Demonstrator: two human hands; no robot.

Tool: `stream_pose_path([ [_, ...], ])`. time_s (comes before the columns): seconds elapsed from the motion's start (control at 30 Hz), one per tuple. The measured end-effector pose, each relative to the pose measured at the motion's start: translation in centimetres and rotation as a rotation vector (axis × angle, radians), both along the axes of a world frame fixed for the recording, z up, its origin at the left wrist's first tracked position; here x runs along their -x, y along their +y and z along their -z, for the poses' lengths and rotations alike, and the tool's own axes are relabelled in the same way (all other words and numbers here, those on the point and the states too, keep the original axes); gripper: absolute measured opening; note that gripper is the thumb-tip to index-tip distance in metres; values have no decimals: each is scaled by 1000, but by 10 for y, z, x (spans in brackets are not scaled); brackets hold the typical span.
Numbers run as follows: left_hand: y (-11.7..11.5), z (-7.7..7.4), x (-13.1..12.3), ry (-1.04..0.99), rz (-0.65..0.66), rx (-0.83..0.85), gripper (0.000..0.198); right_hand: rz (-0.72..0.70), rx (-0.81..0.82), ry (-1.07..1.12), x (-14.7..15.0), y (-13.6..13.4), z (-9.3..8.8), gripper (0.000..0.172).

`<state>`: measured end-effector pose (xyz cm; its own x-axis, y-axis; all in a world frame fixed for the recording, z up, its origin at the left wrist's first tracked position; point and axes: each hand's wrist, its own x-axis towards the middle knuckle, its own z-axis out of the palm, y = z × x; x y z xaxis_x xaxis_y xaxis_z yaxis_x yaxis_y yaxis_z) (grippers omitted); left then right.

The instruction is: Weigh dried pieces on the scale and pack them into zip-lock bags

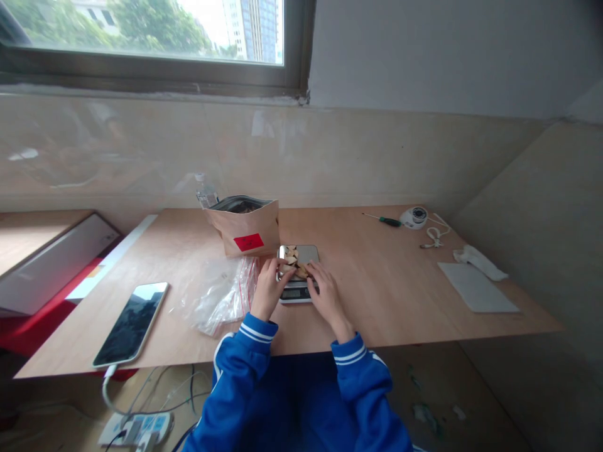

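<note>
On the tabletop stands a small kitchen scale (pixel 308 253) with a silver plate and a dark display at its front. Several pale, brown-edged dried slices (pixel 291 253) lie on the plate, mostly toward its left side. My left hand (pixel 268 290) comes in from the left, its thumb and forefinger closed around slices at the plate's left edge. From the right, my right hand (pixel 326 296) reaches over the plate, its bent fingertips closed on a slice near the front. The fingers partly hide the slices between them.
Behind the scale stands an open brown paper pouch (pixel 221 229) with a red label, a plastic bottle (pixel 206 193) beside it. Clear zip bags (pixel 221 298) and a phone (pixel 132 323) lie left. A screwdriver (pixel 389 221), dome camera (pixel 414 217) and white board (pixel 478 287) lie right.
</note>
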<state>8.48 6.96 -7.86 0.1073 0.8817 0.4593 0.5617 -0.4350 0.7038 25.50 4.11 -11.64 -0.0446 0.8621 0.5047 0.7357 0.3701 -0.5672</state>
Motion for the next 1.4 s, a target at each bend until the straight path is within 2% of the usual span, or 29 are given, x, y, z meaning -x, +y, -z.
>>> stream_pose_path([
  [0.13,12,-21,-18,19,-10,-39,16,22,-67,31,1,-10,5,43],
  [0.23,26,-31,-42,188,10,28,15,114,-131,64,-2,-15,10,45],
  [0.33,37,-31,-61,330,-6,77,13,163,-163,84,-6,-17,12,42],
  [0.43,40,-28,-66,363,-19,89,11,126,-162,44,-5,-18,13,40],
  [0.57,37,-26,-50,362,-38,55,20,67,-133,-35,-1,-17,14,40],
  [0.67,40,-23,-30,283,-78,53,27,52,-111,-55,1,-18,14,41],
  [0.8,46,-13,-11,245,58,101,27,49,-75,-63,3,-18,14,44],
  [0.93,44,-8,-6,245,134,120,27,32,-51,-66,3,-19,11,48],
  [1.13,35,-13,-3,241,114,89,30,70,-48,-10,0,-22,6,48],
  [1.27,25,-23,4,230,96,44,28,70,-46,21,-1,-22,6,46],
  [1.33,16,-37,9,196,88,11,27,80,-49,55,-1,-21,6,44],
  [1.4,8,-59,15,144,72,-35,26,99,-56,110,-2,-19,6,41],
])
